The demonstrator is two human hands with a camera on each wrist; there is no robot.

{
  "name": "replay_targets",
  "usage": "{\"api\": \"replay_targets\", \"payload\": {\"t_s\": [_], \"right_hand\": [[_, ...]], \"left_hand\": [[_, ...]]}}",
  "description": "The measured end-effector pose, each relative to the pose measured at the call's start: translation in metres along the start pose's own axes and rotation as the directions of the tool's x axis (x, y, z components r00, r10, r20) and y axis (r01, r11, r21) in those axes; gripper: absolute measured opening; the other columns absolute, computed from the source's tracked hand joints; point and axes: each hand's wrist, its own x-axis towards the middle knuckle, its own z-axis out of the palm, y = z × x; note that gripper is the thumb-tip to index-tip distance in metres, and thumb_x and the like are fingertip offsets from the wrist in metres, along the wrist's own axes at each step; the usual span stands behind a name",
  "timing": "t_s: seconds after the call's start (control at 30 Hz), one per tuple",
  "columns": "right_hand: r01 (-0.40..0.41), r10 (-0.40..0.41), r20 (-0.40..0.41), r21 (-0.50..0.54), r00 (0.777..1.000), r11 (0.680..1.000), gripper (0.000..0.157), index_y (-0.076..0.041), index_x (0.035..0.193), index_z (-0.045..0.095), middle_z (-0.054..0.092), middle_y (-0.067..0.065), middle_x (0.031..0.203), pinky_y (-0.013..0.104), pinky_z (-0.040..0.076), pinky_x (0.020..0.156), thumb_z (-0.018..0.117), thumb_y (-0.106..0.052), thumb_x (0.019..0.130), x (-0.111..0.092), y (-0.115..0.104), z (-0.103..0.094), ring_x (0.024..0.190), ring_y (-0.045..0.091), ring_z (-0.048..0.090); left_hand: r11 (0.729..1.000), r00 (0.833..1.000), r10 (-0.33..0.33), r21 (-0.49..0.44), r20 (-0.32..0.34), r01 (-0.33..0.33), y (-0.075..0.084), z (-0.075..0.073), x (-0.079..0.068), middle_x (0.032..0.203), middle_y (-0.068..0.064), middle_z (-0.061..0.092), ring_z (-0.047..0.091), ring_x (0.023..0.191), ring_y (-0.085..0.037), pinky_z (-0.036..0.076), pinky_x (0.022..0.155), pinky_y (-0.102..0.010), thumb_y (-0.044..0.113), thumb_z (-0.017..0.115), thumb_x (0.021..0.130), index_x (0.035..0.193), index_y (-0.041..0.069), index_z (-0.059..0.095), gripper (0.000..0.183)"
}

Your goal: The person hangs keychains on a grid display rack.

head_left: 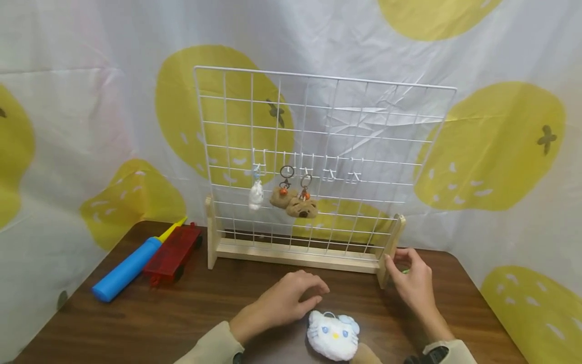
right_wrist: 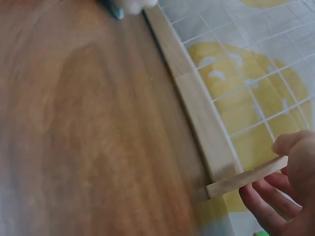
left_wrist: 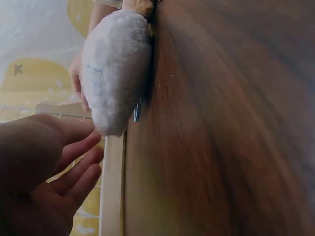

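A white wire grid rack (head_left: 318, 106) stands upright in a wooden base (head_left: 295, 254). My right hand (head_left: 415, 280) pinches the rack's right wooden end piece (right_wrist: 246, 178), thumb on one side and fingers on the other. My left hand (head_left: 284, 299) is held loosely over the table, fingers slightly bent with nothing in them. Just beside its fingertips lies a white plush cat-head keychain (head_left: 334, 337) with a blue bow and metal ring. On the rack's hooks hang a small white plush keychain (head_left: 256, 194) and two brown bear-head keychains (head_left: 302, 207) (head_left: 281, 196).
Two white hooks (head_left: 329, 174) on the grid's right carry nothing. Left of the rack lie a blue pump (head_left: 127, 270) with a yellow nozzle and a red toy wagon (head_left: 173, 253). A brown plush (head_left: 365, 355) shows at the bottom edge. A patterned curtain (head_left: 341, 30) hangs behind.
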Motion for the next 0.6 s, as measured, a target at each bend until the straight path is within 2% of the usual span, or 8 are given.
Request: {"api": "replay_targets", "payload": {"t_s": [0.13,0.27,0.47,0.6], "right_hand": [[-0.024,0.024,0.019,-0.028,1.0,0.999,0.022,-0.009,0.104,0.075,0.084,0.012,0.097,0.011,0.05,0.07,0.088,-0.023,0.092,-0.001,0.002,0.0,0.088,-0.005,0.067],[-0.036,0.037,0.02,-0.028,0.999,0.999,0.023,-0.011,0.104,0.076,0.084,0.011,0.099,0.011,0.051,0.071,0.088,-0.026,0.092,0.0,0.003,0.0,0.089,-0.008,0.066],[-0.044,0.044,0.015,0.014,0.999,0.999,0.025,-0.01,0.106,0.076,0.084,0.013,0.1,0.007,0.049,0.07,0.087,-0.029,0.094,0.001,0.0,0.001,0.087,-0.015,0.064],[-0.047,0.047,0.011,0.012,0.999,0.999,0.022,-0.01,0.104,0.076,0.084,0.013,0.099,0.007,0.048,0.068,0.087,-0.026,0.094,-0.002,-0.001,0.002,0.085,-0.015,0.063]], "left_hand": [[0.997,0.998,0.01,-0.078,0.06,-0.006,-0.006,0.01,0.008,0.108,0.003,0.082,0.073,0.098,0.004,0.058,0.09,-0.012,0.012,0.074,0.103,0.116,0.014,0.078,0.013],[0.991,0.994,-0.012,-0.129,0.106,0.025,-0.008,0.015,0.015,0.102,0.005,0.083,0.071,0.091,0.008,0.057,0.084,-0.008,0.014,0.075,0.103,0.11,0.013,0.08,0.009],[0.986,0.976,-0.117,-0.099,0.182,0.137,-0.004,0.019,0.025,0.091,0.009,0.081,0.066,0.078,0.01,0.054,0.073,-0.006,0.018,0.082,0.098,0.101,0.015,0.083,0.005],[0.972,0.96,-0.202,-0.083,0.196,0.221,0.002,0.023,0.028,0.083,0.011,0.078,0.063,0.071,0.01,0.053,0.068,-0.006,0.019,0.089,0.091,0.094,0.015,0.083,0.007]]}}
